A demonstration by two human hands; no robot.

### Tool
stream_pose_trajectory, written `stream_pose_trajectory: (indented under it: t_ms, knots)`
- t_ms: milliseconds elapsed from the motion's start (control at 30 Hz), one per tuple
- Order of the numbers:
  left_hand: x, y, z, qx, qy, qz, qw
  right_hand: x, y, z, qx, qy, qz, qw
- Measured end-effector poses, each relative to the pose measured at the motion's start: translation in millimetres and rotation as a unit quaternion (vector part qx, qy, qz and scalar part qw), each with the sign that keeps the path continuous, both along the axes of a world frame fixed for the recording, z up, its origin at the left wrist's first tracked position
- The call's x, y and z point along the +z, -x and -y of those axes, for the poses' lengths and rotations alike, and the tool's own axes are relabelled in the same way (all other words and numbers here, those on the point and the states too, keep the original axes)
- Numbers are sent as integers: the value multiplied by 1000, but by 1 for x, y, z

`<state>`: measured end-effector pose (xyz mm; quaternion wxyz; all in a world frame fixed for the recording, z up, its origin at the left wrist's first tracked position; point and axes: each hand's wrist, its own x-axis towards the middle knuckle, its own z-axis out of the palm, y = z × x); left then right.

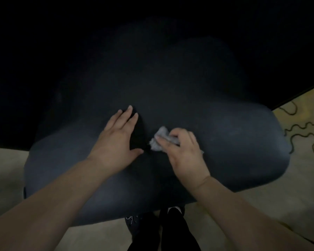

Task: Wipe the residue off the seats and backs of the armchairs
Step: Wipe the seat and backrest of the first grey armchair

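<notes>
Head view, dim light. Dark blue-grey upholstered armchair seat (216, 142) fills the frame, pale patterned carpet (301, 160) around it. Left hand (116, 140) lies flat on the cushion, fingers (129, 113) straight and spread, holding nothing, bracing the fabric. Right hand (183, 153) presses a crumpled grey-white wiping cloth (159, 138) onto the seat just beside the left thumb, fingers curled over the wad. Residue not discernible in this light. Judgement: wipe under way; short overlapping strokes away from the braced hand, refolding to a clean face, should serve best.
</notes>
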<state>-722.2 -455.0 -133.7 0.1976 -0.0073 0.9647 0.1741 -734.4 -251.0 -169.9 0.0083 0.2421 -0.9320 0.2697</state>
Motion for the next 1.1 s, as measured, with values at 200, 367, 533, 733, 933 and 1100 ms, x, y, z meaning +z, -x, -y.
stream_pose_trajectory:
  t_ms: [200, 367, 533, 733, 933, 1100]
  knots:
    - [-1, 14, -24, -15, 27, 20, 999, 5, 32, -70, -179, -25, -10, 983]
    - [-1, 25, -36, -26, 33, 21, 999, -1, -10, -60, -107, -1, -2, 994]
    - [-3, 29, -41, -40, 41, 20, 998, -7, 41, -92, -170, 18, -56, 984]
    - [-6, 29, -41, -44, 37, 9, 998, -10, 44, -100, -249, 11, -3, 968]
    - [-5, 29, -42, -46, 25, 14, 999, -6, 56, -67, -92, 36, 31, 995]
    - [-4, 33, -31, -16, 2, 5, 1000, -14, 107, -61, -215, 41, -19, 975]
